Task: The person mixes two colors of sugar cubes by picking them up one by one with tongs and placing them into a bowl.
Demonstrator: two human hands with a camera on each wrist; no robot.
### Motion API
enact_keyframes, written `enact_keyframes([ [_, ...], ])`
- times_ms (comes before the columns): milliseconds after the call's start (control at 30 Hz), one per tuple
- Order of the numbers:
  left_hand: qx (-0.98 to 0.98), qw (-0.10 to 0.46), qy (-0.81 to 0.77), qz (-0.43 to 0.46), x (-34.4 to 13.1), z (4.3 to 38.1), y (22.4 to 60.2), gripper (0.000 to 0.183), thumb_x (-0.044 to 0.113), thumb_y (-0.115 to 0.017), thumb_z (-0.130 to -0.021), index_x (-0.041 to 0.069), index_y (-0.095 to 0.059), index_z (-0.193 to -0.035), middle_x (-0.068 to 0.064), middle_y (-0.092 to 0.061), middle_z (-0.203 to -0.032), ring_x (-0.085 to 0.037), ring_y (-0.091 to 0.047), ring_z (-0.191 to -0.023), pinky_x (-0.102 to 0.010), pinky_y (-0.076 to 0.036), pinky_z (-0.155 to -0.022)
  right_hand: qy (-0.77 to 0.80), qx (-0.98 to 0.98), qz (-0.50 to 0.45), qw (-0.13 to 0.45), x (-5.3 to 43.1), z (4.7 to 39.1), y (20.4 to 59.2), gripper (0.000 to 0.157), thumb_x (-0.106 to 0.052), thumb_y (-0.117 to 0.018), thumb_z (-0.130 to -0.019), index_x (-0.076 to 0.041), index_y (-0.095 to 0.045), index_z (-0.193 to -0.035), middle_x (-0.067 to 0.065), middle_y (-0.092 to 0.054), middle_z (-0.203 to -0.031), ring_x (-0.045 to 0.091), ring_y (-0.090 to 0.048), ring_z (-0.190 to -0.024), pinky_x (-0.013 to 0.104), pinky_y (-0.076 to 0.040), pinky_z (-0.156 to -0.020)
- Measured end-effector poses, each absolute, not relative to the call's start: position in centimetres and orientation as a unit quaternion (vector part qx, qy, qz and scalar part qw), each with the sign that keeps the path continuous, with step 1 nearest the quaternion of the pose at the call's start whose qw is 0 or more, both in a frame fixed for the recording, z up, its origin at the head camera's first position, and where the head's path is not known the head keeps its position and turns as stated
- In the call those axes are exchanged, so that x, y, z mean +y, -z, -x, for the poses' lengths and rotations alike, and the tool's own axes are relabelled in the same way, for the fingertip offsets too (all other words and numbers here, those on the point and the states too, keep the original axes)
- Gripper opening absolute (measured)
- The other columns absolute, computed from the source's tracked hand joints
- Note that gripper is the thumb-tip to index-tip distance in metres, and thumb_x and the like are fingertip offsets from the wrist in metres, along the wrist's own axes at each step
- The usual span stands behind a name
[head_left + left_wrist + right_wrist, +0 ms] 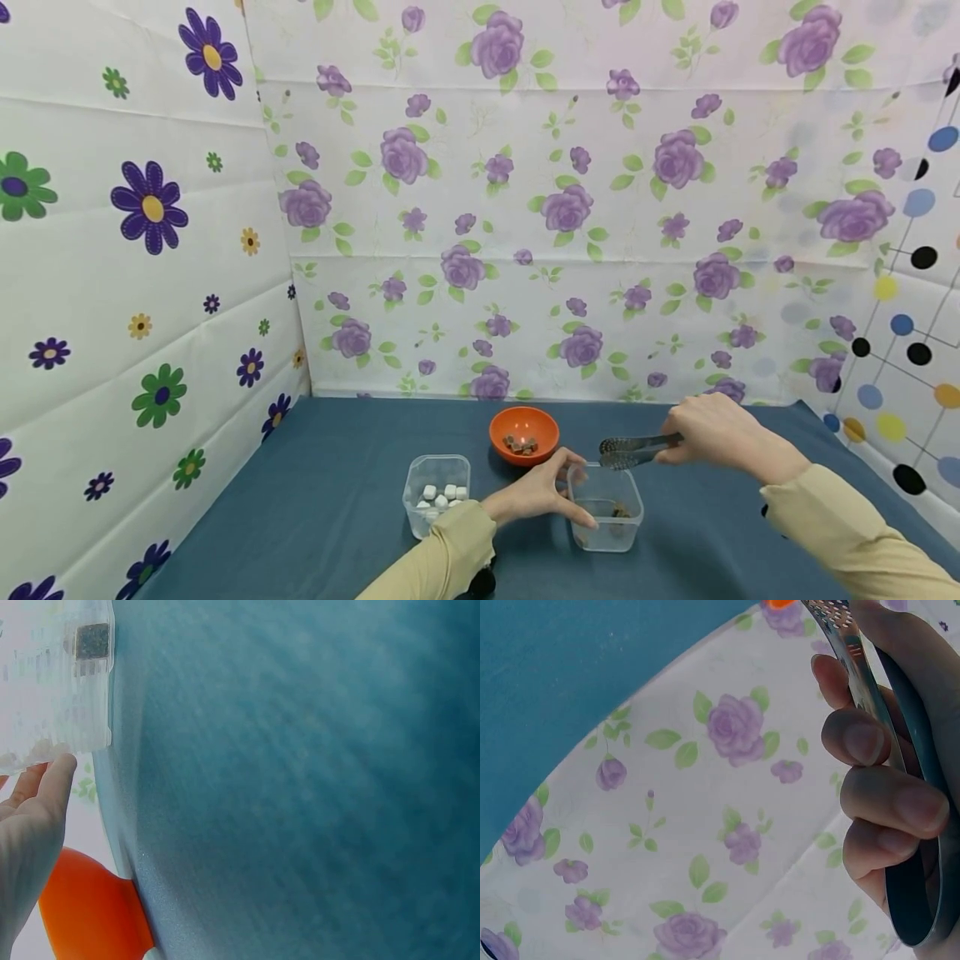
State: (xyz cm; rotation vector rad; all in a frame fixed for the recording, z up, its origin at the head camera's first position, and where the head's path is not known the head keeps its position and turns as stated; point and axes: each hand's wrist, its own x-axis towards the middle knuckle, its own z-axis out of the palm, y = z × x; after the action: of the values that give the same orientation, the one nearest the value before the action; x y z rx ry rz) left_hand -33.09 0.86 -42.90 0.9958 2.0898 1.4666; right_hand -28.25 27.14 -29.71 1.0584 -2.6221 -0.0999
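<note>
In the head view my left hand (536,493) grips the side of a clear plastic container (609,543), thumb on its near left, fingers at the back. Small brown pieces (620,510) lie inside; a dark brown cube (92,641) shows through its wall in the left wrist view. My right hand (708,429) holds metal tongs (624,445), fingers wrapped about the arms in the right wrist view. The perforated tips (617,460) point left over the container's back rim, slightly apart, with nothing visible between them.
An orange bowl (512,419) with brown cubes (521,447) stands behind my left hand. Left of that hand is another clear container (414,493) holding several white cubes (441,501). Blue cloth (337,467) covers the table; flowered sheets (450,208) hang at the back and sides.
</note>
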Motion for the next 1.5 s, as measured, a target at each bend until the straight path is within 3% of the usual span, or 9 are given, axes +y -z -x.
enact_keyframes([
  [833,0.75,0.202,-0.526,-0.346,0.9,33.1,43.0,0.051,0.017,-0.072,-0.079,0.024,-0.043,-0.121,-0.001,-0.052,-0.115,-0.021,-0.046,-0.104,-0.029,-0.043,-0.078,0.002,-0.93,-0.338,0.147,26.4,32.0,30.6,0.044,-0.033,-0.073,-0.074,-0.024,-0.039,-0.048,-0.014,-0.017,-0.046,0.001,-0.014,-0.04,0.021,-0.014,-0.04],
  [1167,0.749,0.208,-0.529,-0.342,0.8,33.1,42.9,0.051,0.018,-0.072,-0.079,0.024,-0.043,-0.121,-0.001,-0.052,-0.116,-0.021,-0.047,-0.105,-0.028,-0.043,-0.079,-0.001,-0.931,-0.332,0.153,24.1,33.9,30.6,0.053,-0.036,-0.074,-0.074,-0.022,-0.029,-0.049,-0.012,-0.013,-0.047,0.003,-0.012,-0.04,0.022,-0.014,-0.041],
  [1500,0.749,0.209,-0.526,-0.345,0.8,33.2,43.0,0.055,0.017,-0.071,-0.08,0.016,-0.041,-0.126,-0.001,-0.051,-0.116,-0.02,-0.047,-0.102,-0.028,-0.043,-0.078,-0.002,-0.924,-0.35,0.152,22.2,35.0,30.9,0.036,-0.035,-0.074,-0.074,-0.023,-0.05,-0.05,-0.012,-0.02,-0.044,0.003,-0.018,-0.038,0.021,-0.017,-0.041],
])
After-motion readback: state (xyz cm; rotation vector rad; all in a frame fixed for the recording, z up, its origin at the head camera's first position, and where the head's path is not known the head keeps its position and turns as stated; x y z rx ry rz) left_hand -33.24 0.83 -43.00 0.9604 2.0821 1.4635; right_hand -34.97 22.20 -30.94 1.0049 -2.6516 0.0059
